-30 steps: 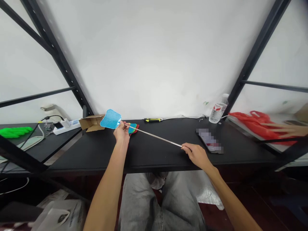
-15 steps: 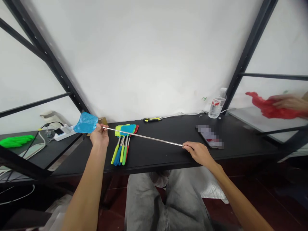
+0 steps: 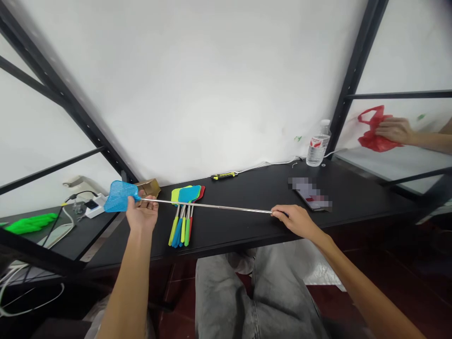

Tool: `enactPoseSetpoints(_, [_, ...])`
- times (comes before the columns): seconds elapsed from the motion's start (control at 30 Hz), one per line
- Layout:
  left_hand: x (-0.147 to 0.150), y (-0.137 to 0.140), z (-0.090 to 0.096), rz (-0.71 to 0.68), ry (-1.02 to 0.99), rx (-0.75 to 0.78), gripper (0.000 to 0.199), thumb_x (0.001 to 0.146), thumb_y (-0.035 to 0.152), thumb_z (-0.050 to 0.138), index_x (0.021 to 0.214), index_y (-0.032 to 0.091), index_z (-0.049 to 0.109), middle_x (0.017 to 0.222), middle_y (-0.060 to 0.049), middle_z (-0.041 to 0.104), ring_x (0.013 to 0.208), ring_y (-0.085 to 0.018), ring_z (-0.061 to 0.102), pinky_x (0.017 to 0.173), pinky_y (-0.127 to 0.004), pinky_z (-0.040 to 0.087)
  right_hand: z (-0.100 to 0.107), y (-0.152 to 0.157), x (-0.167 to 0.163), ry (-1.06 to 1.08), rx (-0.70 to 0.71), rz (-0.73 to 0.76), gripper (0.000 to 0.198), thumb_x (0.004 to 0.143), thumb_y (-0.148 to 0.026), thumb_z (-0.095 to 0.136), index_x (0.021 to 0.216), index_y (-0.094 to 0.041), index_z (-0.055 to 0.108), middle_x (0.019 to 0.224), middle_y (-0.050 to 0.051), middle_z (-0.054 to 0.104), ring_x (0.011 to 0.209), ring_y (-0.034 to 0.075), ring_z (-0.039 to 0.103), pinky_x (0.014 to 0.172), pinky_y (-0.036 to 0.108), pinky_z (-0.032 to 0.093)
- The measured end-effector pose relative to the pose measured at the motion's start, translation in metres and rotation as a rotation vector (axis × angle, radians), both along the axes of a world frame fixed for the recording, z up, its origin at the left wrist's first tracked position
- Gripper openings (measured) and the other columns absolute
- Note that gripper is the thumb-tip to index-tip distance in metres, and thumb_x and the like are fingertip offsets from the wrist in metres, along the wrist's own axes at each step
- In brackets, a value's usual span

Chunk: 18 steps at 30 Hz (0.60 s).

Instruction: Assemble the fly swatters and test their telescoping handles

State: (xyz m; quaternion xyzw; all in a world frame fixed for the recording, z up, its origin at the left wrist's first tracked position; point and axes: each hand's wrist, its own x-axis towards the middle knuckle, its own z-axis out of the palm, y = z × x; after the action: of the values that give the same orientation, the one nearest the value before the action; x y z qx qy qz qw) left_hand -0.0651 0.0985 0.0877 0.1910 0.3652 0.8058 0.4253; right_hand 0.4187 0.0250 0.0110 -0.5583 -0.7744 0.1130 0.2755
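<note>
A fly swatter with a blue mesh head point(image 3: 121, 196) and a long, thin metal rod stretches across above the desk. My left hand point(image 3: 141, 214) is at the neck just below the head, palm turned up, thumb and fingers around it. At the rod's other end, my right hand point(image 3: 293, 220) is closed on the swatter; its handle is mostly hidden in the fist. Below the rod lies a bundle of fly swatters point(image 3: 189, 194) with yellow, green, blue and red parts, their handles toward me.
On the black desk point(image 3: 240, 230) are a black-and-yellow cutter point(image 3: 224, 176), a water bottle point(image 3: 318, 146), a phone point(image 3: 312, 195) and a cardboard box point(image 3: 150, 187). Left are a power strip point(image 3: 95, 207) and green gloves point(image 3: 31, 223). Another person's hand point(image 3: 393, 130) holds a red bag point(image 3: 377, 136).
My left hand has rolled palm up and its grip looks looser. The swatter head sits lower, the rod nearer level. The other person's hand with the red bag has moved. The view has shifted slightly.
</note>
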Motion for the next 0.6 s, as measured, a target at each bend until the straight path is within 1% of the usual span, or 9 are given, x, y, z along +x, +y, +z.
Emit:
enactPoseSetpoints(0.1, [-0.002,-0.003,0.000,0.039,0.058,0.000,0.036,0.100,0.041,0.039,0.093,0.017,0.066,0.067,-0.001,0.062,0.063,-0.011,0.064,0.050,-0.020,0.046,-0.001,0.001,0.001,0.011,-0.008,0.005,0.037,0.098,-0.047,0.039,0.097,-0.031,0.072,0.090,0.000,0.075,0.085,0.021,0.069,0.072,0.029,0.043])
enactPoseSetpoints(0.17, [0.007,-0.005,-0.001,0.060,0.101,0.021,0.034,0.100,0.038,0.040,0.092,0.017,0.066,0.067,-0.001,0.064,0.063,-0.011,0.064,0.051,-0.019,0.045,-0.002,0.002,0.001,0.019,-0.009,0.012,0.037,0.097,-0.047,0.039,0.097,-0.031,0.072,0.090,0.000,0.075,0.085,0.021,0.069,0.073,0.029,0.043])
enactPoseSetpoints(0.23, [0.026,-0.007,-0.003,0.061,0.134,0.031,0.032,0.099,0.037,0.043,0.090,0.015,0.065,0.066,-0.002,0.065,0.062,-0.011,0.064,0.051,-0.019,0.044,-0.003,0.004,0.000,0.025,-0.012,0.021,0.038,0.097,-0.048,0.039,0.097,-0.030,0.072,0.090,0.000,0.075,0.085,0.021,0.069,0.073,0.029,0.043])
enactPoseSetpoints(0.3, [0.054,-0.006,-0.007,0.046,0.163,0.028,0.030,0.096,0.036,0.048,0.088,0.013,0.065,0.064,-0.003,0.065,0.061,-0.011,0.064,0.052,-0.019,0.044,-0.003,0.005,-0.003,0.031,-0.014,0.029,0.038,0.097,-0.048,0.039,0.096,-0.030,0.073,0.090,0.001,0.075,0.084,0.021,0.069,0.072,0.029,0.043])
enactPoseSetpoints(0.37, [0.085,-0.005,-0.012,0.032,0.151,0.062,0.027,0.092,0.037,0.056,0.087,0.011,0.065,0.063,-0.003,0.066,0.062,-0.012,0.064,0.055,-0.020,0.045,-0.003,0.005,-0.006,0.036,-0.013,0.026,0.039,0.097,-0.048,0.039,0.095,-0.029,0.073,0.088,0.001,0.075,0.083,0.021,0.068,0.070,0.028,0.042])
enactPoseSetpoints(0.43, [0.111,-0.003,-0.017,0.023,0.121,0.099,0.030,0.087,0.041,0.062,0.087,0.011,0.065,0.066,-0.004,0.067,0.063,-0.013,0.065,0.057,-0.022,0.046,-0.003,0.005,-0.008,0.039,-0.011,0.011,0.038,0.096,-0.047,0.039,0.093,-0.029,0.072,0.086,0.000,0.074,0.081,0.021,0.068,0.069,0.028,0.041])
enactPoseSetpoints(0.5, [0.128,-0.002,-0.022,0.034,0.103,0.105,0.033,0.085,0.045,0.064,0.087,0.011,0.065,0.066,-0.003,0.067,0.064,-0.013,0.065,0.060,-0.023,0.048,-0.002,0.005,-0.008,0.038,-0.015,-0.002,0.037,0.096,-0.046,0.039,0.092,-0.029,0.072,0.083,0.000,0.074,0.080,0.021,0.067,0.069,0.028,0.041])
enactPoseSetpoints(0.6, [0.142,-0.003,-0.029,0.041,0.093,0.100,0.035,0.084,0.047,0.064,0.087,0.012,0.066,0.066,-0.003,0.067,0.064,-0.013,0.066,0.062,-0.024,0.049,-0.001,0.006,-0.009,0.031,-0.029,-0.004,0.038,0.096,-0.045,0.039,0.092,-0.029,0.072,0.079,0.000,0.072,0.079,0.021,0.067,0.069,0.029,0.041])
